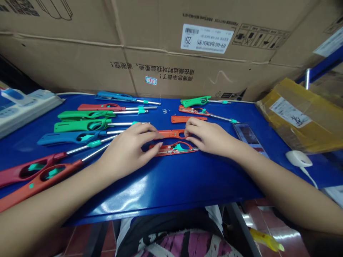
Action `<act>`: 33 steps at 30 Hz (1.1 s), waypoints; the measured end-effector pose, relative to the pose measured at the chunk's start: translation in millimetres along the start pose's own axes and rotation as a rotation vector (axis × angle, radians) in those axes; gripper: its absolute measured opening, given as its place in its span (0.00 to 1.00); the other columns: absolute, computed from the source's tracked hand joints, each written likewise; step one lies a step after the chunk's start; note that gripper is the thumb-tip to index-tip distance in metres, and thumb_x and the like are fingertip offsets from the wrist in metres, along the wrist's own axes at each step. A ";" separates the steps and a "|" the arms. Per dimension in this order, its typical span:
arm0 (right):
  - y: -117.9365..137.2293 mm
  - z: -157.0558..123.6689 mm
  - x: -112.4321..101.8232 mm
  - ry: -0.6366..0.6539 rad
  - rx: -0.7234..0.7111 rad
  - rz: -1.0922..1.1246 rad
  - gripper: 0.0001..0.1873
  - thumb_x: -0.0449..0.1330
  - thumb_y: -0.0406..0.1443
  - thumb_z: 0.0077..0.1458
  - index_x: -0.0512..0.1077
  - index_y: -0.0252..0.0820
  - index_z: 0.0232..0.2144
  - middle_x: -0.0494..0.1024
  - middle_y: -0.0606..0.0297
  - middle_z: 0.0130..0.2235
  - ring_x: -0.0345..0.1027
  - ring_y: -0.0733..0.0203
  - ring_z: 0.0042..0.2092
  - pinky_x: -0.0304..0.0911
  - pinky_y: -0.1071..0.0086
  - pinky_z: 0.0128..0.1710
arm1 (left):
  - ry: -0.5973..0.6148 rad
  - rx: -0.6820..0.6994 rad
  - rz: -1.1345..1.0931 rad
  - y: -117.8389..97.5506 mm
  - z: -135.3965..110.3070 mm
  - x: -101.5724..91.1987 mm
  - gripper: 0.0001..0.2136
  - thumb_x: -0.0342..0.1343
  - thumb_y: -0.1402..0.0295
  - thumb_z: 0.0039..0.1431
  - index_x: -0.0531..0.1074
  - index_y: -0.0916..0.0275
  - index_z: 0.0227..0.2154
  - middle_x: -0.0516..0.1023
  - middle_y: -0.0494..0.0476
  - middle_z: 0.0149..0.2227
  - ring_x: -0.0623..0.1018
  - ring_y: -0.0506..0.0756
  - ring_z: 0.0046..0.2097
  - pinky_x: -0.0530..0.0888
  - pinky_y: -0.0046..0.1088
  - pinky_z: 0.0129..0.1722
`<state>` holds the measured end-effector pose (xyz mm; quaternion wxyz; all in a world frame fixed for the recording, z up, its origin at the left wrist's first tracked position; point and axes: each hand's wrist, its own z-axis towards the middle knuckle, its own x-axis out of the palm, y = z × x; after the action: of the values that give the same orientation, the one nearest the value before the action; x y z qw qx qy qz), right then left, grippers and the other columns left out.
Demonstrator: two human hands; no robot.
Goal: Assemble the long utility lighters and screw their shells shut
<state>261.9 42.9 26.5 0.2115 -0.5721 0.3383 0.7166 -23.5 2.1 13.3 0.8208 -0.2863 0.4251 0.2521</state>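
A long orange lighter casing half (171,134) lies between my two hands. My left hand (134,142) curls its fingers over the casing's left end, thumb low beside the open lighter. At the right end, around the loop, my right hand (207,135) pinches the casing between thumb and fingers. Just below it on the table is the opened orange lighter (177,148), its inner parts, white wire and green trigger exposed. Another orange casing piece (180,119) rests behind my right fingers, partly hidden. Farther back lie an open orange lighter (193,110) and a green lighter (195,101).
Several lighters in green (83,125), blue (71,137) and red (34,169) line the blue table's (171,185) left side. Small white pieces (165,111) lie mid-back. A phone (248,135), white device (298,158) and taped package (302,117) are right. A cardboard box (158,39) stands behind.
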 end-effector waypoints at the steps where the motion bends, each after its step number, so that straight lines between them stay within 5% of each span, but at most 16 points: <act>1: 1.6 -1.0 -3.0 -0.032 -0.008 0.016 0.03 0.58 0.32 0.68 0.73 0.42 0.40 0.77 0.58 0.46 0.71 0.57 0.42 0.63 0.65 0.38 | -0.045 0.032 0.014 -0.7 0.8 -1.4 0.12 0.55 0.66 0.73 0.82 0.64 0.48 0.82 0.63 0.47 0.81 0.62 0.48 0.78 0.40 0.48; 6: 16.6 -9.4 -12.7 -0.204 -0.007 0.322 0.04 0.58 0.36 0.69 0.72 0.42 0.39 0.76 0.63 0.38 0.68 0.61 0.35 0.64 0.66 0.37 | -0.116 0.205 0.158 -6.9 0.3 -10.5 0.13 0.59 0.69 0.71 0.79 0.64 0.55 0.83 0.64 0.52 0.81 0.64 0.50 0.78 0.44 0.49; 11: 20.4 -9.9 4.1 -0.143 0.205 0.624 0.05 0.60 0.37 0.63 0.74 0.41 0.37 0.73 0.67 0.30 0.63 0.63 0.30 0.58 0.69 0.28 | -0.042 0.226 0.196 -2.1 -4.3 -9.9 0.13 0.55 0.67 0.75 0.79 0.66 0.55 0.85 0.63 0.50 0.84 0.62 0.47 0.82 0.41 0.47; 18: 10.4 -7.6 17.4 -0.114 0.255 0.738 0.10 0.60 0.41 0.64 0.76 0.40 0.38 0.78 0.64 0.32 0.66 0.63 0.30 0.63 0.68 0.30 | 0.040 0.177 0.102 0.7 -5.2 -6.5 0.15 0.53 0.64 0.76 0.78 0.65 0.56 0.83 0.64 0.50 0.85 0.60 0.46 0.84 0.36 0.43; 21: 7.7 -11.1 18.8 -0.179 0.182 0.668 0.09 0.61 0.39 0.65 0.77 0.41 0.44 0.76 0.66 0.33 0.61 0.65 0.29 0.60 0.68 0.29 | 0.069 0.088 0.042 -3.5 -6.7 -4.3 0.14 0.55 0.65 0.74 0.78 0.62 0.56 0.82 0.61 0.50 0.85 0.58 0.44 0.83 0.32 0.43; 26: -1.0 -14.9 27.4 -0.245 -0.142 0.390 0.14 0.67 0.39 0.64 0.76 0.42 0.50 0.80 0.60 0.42 0.72 0.55 0.45 0.68 0.61 0.47 | 0.117 0.014 -0.052 -2.6 -7.6 2.8 0.14 0.56 0.64 0.74 0.78 0.62 0.55 0.81 0.61 0.49 0.84 0.57 0.44 0.82 0.33 0.43; 33: -3.8 -18.9 31.6 -0.153 -0.153 0.203 0.20 0.65 0.45 0.67 0.76 0.40 0.55 0.78 0.56 0.46 0.70 0.51 0.48 0.65 0.56 0.51 | 0.152 -0.003 -0.099 -1.4 -6.4 8.2 0.13 0.58 0.64 0.73 0.78 0.63 0.54 0.81 0.60 0.47 0.82 0.57 0.45 0.79 0.34 0.44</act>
<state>269.2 29.0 -7.0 0.1190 -0.4930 0.3217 0.7996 -22.0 -1.9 3.7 0.7972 -0.3264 0.4711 0.1896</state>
